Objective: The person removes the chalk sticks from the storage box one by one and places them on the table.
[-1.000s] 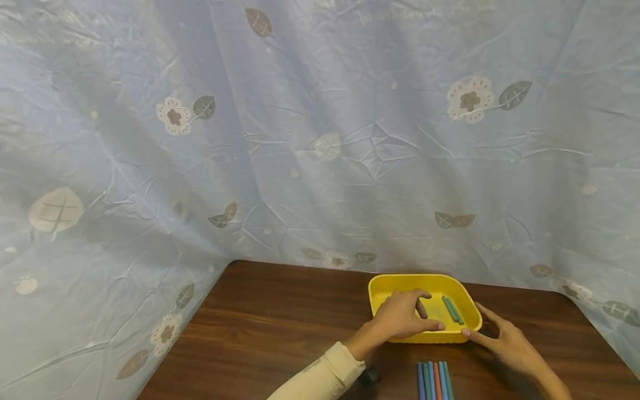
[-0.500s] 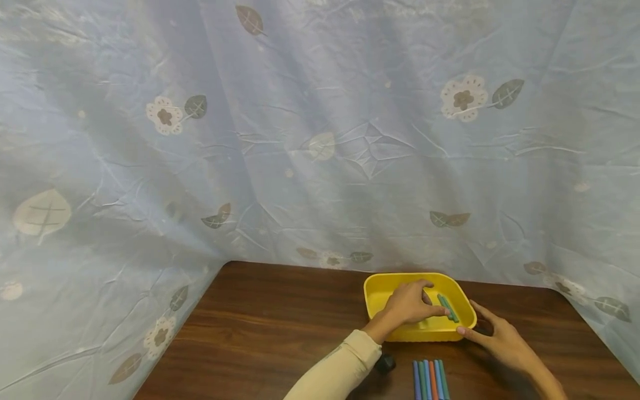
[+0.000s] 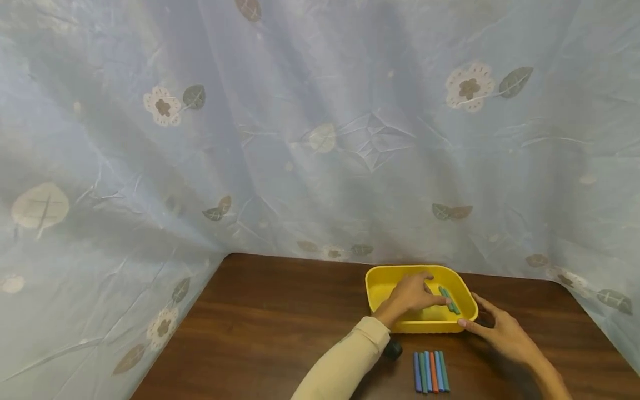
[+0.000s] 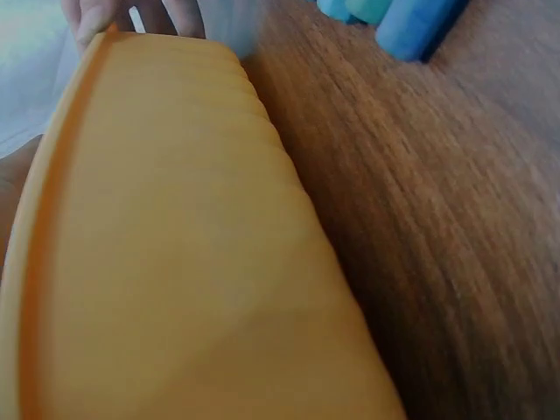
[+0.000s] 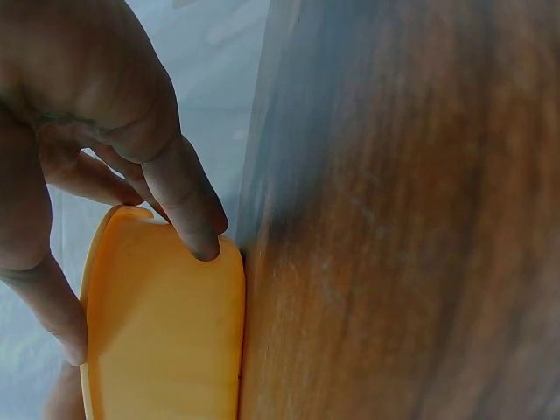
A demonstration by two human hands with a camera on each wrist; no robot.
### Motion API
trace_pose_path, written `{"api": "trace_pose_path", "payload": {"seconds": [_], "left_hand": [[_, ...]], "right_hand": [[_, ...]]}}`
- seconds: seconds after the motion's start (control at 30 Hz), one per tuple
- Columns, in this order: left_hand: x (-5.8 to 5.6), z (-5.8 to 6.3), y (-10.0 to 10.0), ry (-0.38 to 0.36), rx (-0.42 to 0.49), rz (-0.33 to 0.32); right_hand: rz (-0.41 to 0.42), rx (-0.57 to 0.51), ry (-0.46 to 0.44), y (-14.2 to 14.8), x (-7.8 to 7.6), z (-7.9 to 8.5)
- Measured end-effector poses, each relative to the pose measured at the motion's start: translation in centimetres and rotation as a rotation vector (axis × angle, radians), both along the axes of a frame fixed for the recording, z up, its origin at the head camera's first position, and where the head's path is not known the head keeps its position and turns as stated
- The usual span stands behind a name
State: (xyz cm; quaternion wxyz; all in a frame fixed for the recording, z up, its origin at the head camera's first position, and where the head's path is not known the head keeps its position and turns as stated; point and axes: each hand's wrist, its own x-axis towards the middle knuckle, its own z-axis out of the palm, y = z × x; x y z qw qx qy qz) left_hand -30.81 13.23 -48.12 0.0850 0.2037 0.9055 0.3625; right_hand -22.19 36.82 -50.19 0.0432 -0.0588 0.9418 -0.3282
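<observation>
A yellow plastic tray (image 3: pixel 430 328) stands on the table near its far edge, with two thin green sticks (image 3: pixel 449 300) lying at its right end. My left hand (image 3: pixel 414 294) reaches over the front rim into it, thumb beside the sticks, fingers bent and apart from the thumb. Nothing visible is held there, though its palm side is hidden. Around the tray's right end, my right hand (image 3: pixel 504 333) grips with the thumb at the front corner and fingers behind. In the right wrist view, those fingertips (image 5: pixel 197 232) press the tray wall (image 5: pixel 166 324).
Several coloured sticks (image 3: pixel 431 373), blue, green and red, lie side by side in front of the tray. A small dark object (image 3: pixel 393 349) shows under my left wrist. A patterned curtain (image 3: pixel 320 166) hangs behind the brown wooden table (image 3: pixel 280 328).
My left hand has shifted right and deeper into the tray, its thumb coming up to the green sticks. The right hand keeps its grip on the tray. The head view has moved slightly.
</observation>
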Motion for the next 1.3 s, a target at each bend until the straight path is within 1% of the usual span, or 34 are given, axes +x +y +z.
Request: {"api": "trace_pose_path", "payload": {"seconds": [0.13, 0.3, 0.4, 0.73, 1.03, 1.17, 1.3], "left_hand": [[-0.5, 0.0, 0.5, 0.010, -0.024, 0.000], [-0.7, 0.0, 0.9, 0.014, -0.075, 0.043], [-0.8, 0.1, 1.2, 0.014, -0.089, 0.049], [-1.4, -0.5, 2.4, -0.043, -0.099, 0.074], [-1.8, -1.4, 3.1, -0.041, -0.142, 0.088], [-2.0, -1.5, 3.4, -0.056, -0.157, 0.102], [-2.0, -1.3, 3.6, -0.071, -0.154, 0.110]], "right_hand": [[0.000, 0.006, 0.001, 0.2, -0.1, 0.2], [0.009, 0.010, -0.005, 0.0, -0.2, 0.1], [0.006, 0.006, -0.003, 0.0, 0.0, 0.1], [0.006, -0.033, -0.016, 0.0, 0.0, 0.0], [-0.009, -0.029, -0.002, -0.1, 0.0, -0.2], [-0.014, -0.027, 0.006, -0.1, 0.0, -0.1], [-0.001, -0.023, 0.015, 0.1, -0.1, 0.2]]}}
